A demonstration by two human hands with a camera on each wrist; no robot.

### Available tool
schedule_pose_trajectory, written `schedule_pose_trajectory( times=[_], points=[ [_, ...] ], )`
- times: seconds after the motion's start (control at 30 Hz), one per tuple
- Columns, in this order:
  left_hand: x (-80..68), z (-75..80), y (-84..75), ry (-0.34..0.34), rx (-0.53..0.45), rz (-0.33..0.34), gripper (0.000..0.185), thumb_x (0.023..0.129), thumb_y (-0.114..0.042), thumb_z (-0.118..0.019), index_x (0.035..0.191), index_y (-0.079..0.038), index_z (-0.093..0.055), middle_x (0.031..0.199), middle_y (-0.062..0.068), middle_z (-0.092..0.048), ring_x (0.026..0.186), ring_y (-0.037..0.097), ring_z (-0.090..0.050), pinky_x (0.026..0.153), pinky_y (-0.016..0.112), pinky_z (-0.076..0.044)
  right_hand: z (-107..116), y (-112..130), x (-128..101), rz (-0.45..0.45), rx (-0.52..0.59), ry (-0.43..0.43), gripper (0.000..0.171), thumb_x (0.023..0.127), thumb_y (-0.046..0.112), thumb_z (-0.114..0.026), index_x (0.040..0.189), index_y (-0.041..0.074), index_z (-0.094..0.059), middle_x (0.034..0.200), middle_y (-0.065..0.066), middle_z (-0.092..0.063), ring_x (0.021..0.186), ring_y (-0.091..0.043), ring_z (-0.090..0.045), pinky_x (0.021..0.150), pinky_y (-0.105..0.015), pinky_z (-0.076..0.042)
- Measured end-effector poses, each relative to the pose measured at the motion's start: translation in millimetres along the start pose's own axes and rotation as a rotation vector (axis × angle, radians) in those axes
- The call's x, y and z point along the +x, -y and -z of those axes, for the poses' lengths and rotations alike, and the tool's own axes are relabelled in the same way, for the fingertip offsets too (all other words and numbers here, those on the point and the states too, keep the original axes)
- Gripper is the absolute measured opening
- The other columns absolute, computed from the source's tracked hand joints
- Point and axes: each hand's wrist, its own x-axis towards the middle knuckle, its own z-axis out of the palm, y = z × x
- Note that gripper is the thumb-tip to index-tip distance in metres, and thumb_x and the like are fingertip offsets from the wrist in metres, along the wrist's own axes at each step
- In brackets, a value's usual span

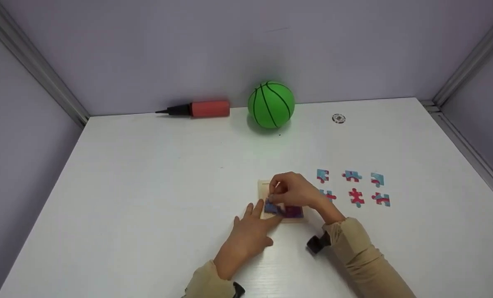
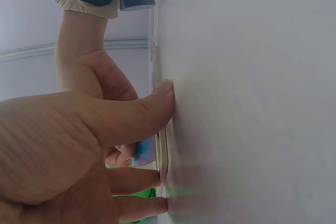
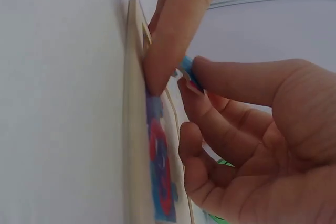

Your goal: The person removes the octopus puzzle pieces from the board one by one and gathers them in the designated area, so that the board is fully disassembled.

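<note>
1. I'm watching the right hand [image 1: 295, 191] pinching a small blue puzzle piece [image 3: 187, 70] between thumb and fingers, tilting it over the far part of the wooden puzzle tray [image 1: 264, 186], probably to line its tabs up.
2. The left hand [image 1: 251, 231] is lying flat with straight fingers, holding nothing and pressing the tray's near left edge, likely to keep it from sliding.
3. The tray is sitting near the middle of the white table [image 1: 147, 186], with placed pieces [image 3: 160, 166] filling its near part.
4. Six loose pieces [image 1: 356, 197] are lying in two rows just right of the tray, within reach of the right hand.
5. A green ball [image 1: 271, 104] and a red pump [image 1: 201, 109] are resting at the far edge, well apart from the work.
</note>
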Motion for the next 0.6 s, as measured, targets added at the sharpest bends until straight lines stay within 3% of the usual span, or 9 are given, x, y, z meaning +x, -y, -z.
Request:
schedule_pose_trajectory(
  times=[0.17, 0.33, 0.47, 0.6],
  points=[
    [0.8, -0.3, -1.1, -0.006, 0.004, 0.001, 0.059, 0.084, -0.023, -0.074, 0.138, -0.030, -0.053, 0.154, 0.019, -0.027, 0.139, 0.043, -0.025, 0.096, 0.066, -0.034, 11.7, -4.7, -4.3, -0.002, 0.165, -0.098, 0.010, 0.088, 0.008, -0.068, 0.091, 0.003, -0.061, 0.080, -0.007, -0.067, 0.069, -0.016, -0.064, 0.062, -0.029, -0.054],
    [0.5, -1.5, -2.3, -0.009, -0.010, 0.000, 0.059, 0.085, -0.022, -0.073, 0.139, -0.031, -0.052, 0.154, 0.019, -0.026, 0.139, 0.043, -0.024, 0.098, 0.066, -0.033, 23.4, -8.9, -12.5, -0.012, 0.341, -0.091, 0.015, 0.089, 0.005, -0.066, 0.096, -0.004, -0.056, 0.083, -0.012, -0.065, 0.073, -0.020, -0.068, 0.070, -0.035, -0.057],
    [0.0, -2.0, -2.1, -0.010, -0.033, 0.001, 0.060, 0.085, -0.021, -0.073, 0.140, -0.030, -0.052, 0.154, 0.020, -0.025, 0.139, 0.044, -0.023, 0.098, 0.067, -0.031, 31.3, -11.3, -19.9, -0.028, 0.367, -0.089, 0.016, 0.090, 0.004, -0.065, 0.097, -0.006, -0.055, 0.084, -0.012, -0.065, 0.074, -0.020, -0.068, 0.072, -0.037, -0.056],
    [0.6, -1.5, -0.8, -0.017, -0.050, 0.015, 0.060, 0.084, -0.020, -0.074, 0.139, -0.029, -0.053, 0.154, 0.020, -0.025, 0.140, 0.044, -0.023, 0.099, 0.067, -0.031, 38.6, -14.5, -28.9, -0.048, 0.309, -0.116, 0.019, 0.090, 0.008, -0.067, 0.098, -0.005, -0.055, 0.087, -0.014, -0.066, 0.076, -0.022, -0.069, 0.073, -0.035, -0.056]
  ],
)
